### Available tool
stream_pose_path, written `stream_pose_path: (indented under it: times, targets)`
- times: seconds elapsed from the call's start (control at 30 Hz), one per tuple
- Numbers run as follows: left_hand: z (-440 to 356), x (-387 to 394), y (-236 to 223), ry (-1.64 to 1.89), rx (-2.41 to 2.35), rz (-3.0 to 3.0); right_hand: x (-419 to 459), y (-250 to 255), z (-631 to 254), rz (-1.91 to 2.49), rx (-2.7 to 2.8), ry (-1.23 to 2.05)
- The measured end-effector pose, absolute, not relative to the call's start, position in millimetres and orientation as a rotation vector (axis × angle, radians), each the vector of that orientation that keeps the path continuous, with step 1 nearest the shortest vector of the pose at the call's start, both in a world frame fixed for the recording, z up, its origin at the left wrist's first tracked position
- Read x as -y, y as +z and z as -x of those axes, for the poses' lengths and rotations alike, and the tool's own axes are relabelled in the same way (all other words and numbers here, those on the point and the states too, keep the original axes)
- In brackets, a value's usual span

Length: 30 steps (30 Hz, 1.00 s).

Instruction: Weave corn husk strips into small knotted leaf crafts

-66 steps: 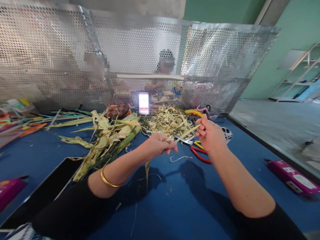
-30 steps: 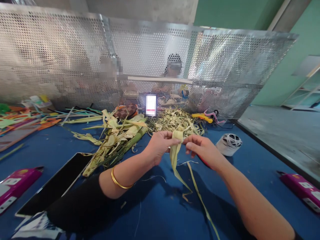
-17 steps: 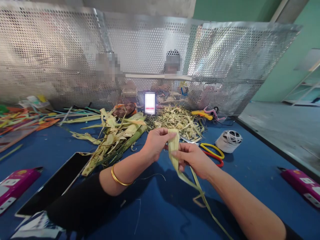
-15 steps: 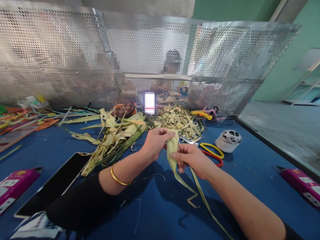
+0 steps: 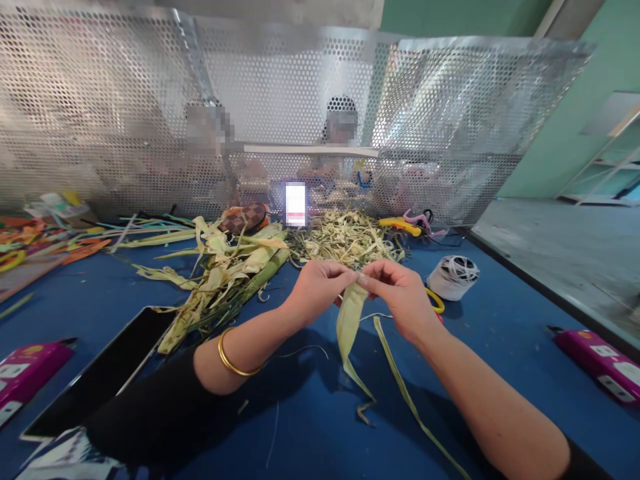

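Observation:
A pale green corn husk (image 5: pixel 350 320) hangs from the fingertips of both hands, its narrow twisted tail reaching down over the blue table. My left hand (image 5: pixel 320 288) pinches the husk's upper end from the left. From the right, my right hand (image 5: pixel 395 290) pinches the same end, and the two hands' fingertips meet there. Below my right hand lies a long thin husk strip (image 5: pixel 400 380). Scissors with a yellow handle (image 5: pixel 436 300) are mostly hidden behind my right hand. A thin white string (image 5: pixel 376 315) shows beside the held husk.
Husk scraps (image 5: pixel 350 237) are heaped ahead, and a pile of longer husks (image 5: pixel 225 280) lies left. A white twine spool (image 5: pixel 454 277) stands right. A black tray-like panel (image 5: pixel 100 373) and purple power strips (image 5: pixel 600 363) flank my arms. Behind a perforated metal screen (image 5: pixel 290 87) sit two people.
My right hand has moved up from the husk's middle to its upper end, meeting my left fingertips. The husk's tail has swung left. My right hand now covers most of the scissors.

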<state>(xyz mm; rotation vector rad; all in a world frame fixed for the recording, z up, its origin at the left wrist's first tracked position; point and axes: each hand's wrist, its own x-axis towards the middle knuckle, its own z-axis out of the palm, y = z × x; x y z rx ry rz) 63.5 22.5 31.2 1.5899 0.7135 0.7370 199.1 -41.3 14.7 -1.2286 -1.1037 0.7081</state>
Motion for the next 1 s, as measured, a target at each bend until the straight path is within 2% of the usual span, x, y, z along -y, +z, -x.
stream_pose_path:
  times: [0.43, 0.63, 0.7, 0.87, 1.0]
  targets:
    - [-63, -21, 29, 0.826, -0.748, -1.790, 45, 12, -199, 1.397, 1.258, 0.382]
    - [-67, -20, 29, 0.793, -0.761, -1.520, 50, 19, -195, 1.311, 1.520, 0.040]
    - [-68, -21, 29, 0.800, -0.763, -1.456, 50, 20, -194, 1.320, 1.445, 0.148]
    - [-68, -21, 27, 0.797, -0.764, -1.436, 42, 14, -194, 1.340, 1.078, 0.666]
    - [-69, -19, 24, 0.748, -0.758, -1.429, 39, 9, -196, 1.336, 1.038, 0.641]
